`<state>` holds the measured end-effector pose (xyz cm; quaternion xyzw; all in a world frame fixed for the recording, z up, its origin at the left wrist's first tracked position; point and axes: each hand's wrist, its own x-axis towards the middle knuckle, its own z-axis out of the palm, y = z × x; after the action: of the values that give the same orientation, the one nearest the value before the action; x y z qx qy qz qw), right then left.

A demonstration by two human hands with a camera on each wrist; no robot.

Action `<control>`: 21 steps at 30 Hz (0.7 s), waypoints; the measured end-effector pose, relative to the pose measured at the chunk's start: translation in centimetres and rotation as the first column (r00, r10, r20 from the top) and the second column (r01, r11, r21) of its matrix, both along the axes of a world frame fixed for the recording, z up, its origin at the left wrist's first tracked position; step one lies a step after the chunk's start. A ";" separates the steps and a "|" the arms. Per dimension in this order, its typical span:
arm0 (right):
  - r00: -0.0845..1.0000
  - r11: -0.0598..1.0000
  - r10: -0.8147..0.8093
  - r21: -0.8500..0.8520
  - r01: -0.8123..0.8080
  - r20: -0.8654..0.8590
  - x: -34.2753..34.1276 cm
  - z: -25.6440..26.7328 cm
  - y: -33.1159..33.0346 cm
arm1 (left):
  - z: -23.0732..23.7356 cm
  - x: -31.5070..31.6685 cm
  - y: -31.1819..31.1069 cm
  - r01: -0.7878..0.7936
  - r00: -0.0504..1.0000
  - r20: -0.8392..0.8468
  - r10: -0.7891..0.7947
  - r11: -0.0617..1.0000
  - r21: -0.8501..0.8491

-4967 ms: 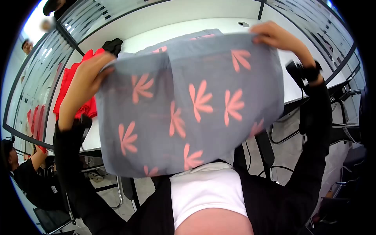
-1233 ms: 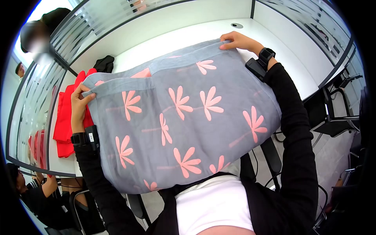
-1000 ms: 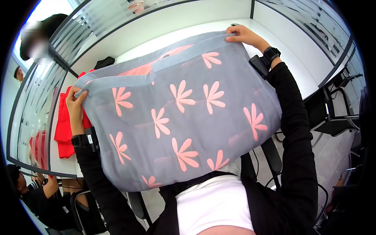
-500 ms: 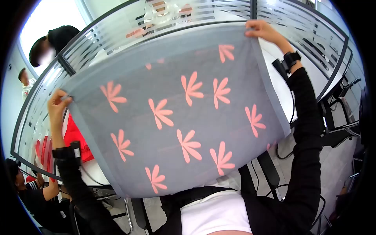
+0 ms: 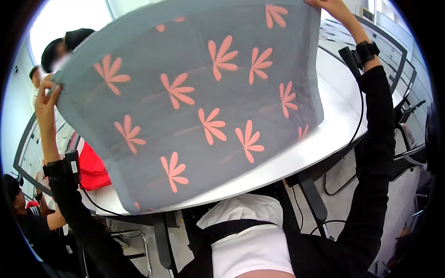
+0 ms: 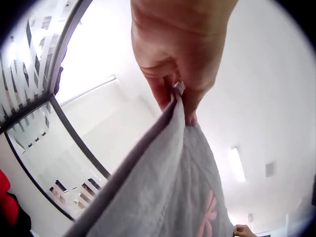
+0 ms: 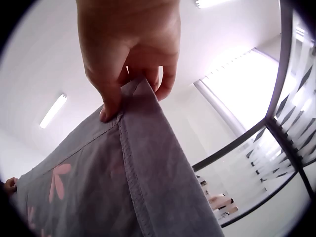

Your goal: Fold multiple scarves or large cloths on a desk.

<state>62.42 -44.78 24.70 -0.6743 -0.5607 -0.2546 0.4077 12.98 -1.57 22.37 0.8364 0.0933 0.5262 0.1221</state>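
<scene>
A grey cloth (image 5: pixel 194 102) with pink leaf shapes hangs spread out between both hands, over the desk. At its upper left corner the left hand (image 5: pixel 46 102) pinches the edge; in the left wrist view that hand (image 6: pixel 180 54) has thumb and fingers closed on the hem. High at the right, the right hand (image 5: pixel 331 8) grips the other upper corner, and in the right wrist view the hand (image 7: pixel 129 54) pinches a stitched corner of the cloth (image 7: pixel 163 173).
Red fabric (image 5: pixel 92 169) lies on the desk's left part. The white desk (image 5: pixel 340 111) has glass partitions (image 5: pixel 394 60) around it. A person in black (image 5: pixel 37 231) is at the lower left, others are behind the cloth's left side. Chair armrests (image 5: pixel 311 199) stand below the desk edge.
Both hands have gone up and farther apart, raising the cloth from its slack, folded-over state until it hangs flat. The white desk now shows under its lower edge.
</scene>
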 end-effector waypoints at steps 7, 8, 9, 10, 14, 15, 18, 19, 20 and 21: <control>0.935 0.958 -0.020 -0.260 0.119 0.354 5.9 -4.4 1.9 | -2.4 0.6 -0.7 0.082 0.956 -0.273 -0.105 0.992 -0.097; 0.943 0.953 -0.028 -0.274 0.125 0.332 5.4 -4.6 2.1 | -2.5 0.5 -0.7 0.066 0.953 -0.289 -0.093 0.993 -0.099; 0.949 0.949 -0.038 -0.287 0.133 0.313 4.5 -4.9 2.2 | -2.7 0.5 -1.0 0.052 0.950 -0.303 -0.080 0.994 -0.099; 0.956 0.944 -0.049 -0.300 0.139 0.290 4.0 -5.2 2.3 | -2.8 0.5 -1.2 0.038 0.945 -0.319 -0.068 0.994 -0.100; 0.960 0.957 -0.036 -0.266 0.113 0.279 4.7 -5.8 1.8 | -2.6 0.4 -1.6 0.050 0.958 -0.272 -0.094 0.985 -0.162; 0.963 0.961 -0.054 -0.247 0.122 0.263 5.4 -5.8 1.5 | -2.5 0.3 -1.6 0.048 0.963 -0.256 -0.088 0.986 -0.159; 0.989 0.983 -0.145 -0.108 0.145 0.012 0.0 -4.4 0.1 | -1.0 -1.0 -1.6 -0.008 0.978 -0.210 -0.002 0.999 -0.047; 0.994 0.995 -0.090 -0.036 0.088 -0.055 -0.6 -3.6 -0.8 | 0.0 -2.0 -2.4 -0.042 0.988 -0.145 0.043 0.999 0.014; 0.993 0.999 -0.031 0.038 0.036 -0.116 -0.9 -3.1 -1.6 | 1.2 -3.1 -3.3 -0.079 0.994 -0.075 0.085 0.994 0.071; 0.997 0.992 0.033 0.122 -0.025 -0.067 -0.9 -2.2 -2.7 | 2.8 -5.0 -3.0 -0.011 1.000 -0.009 0.012 0.992 0.124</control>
<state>61.48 -47.47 22.53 -0.6484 -0.5395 -0.2586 0.4709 7.95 -4.61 25.21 0.8444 0.0662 0.5275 0.0665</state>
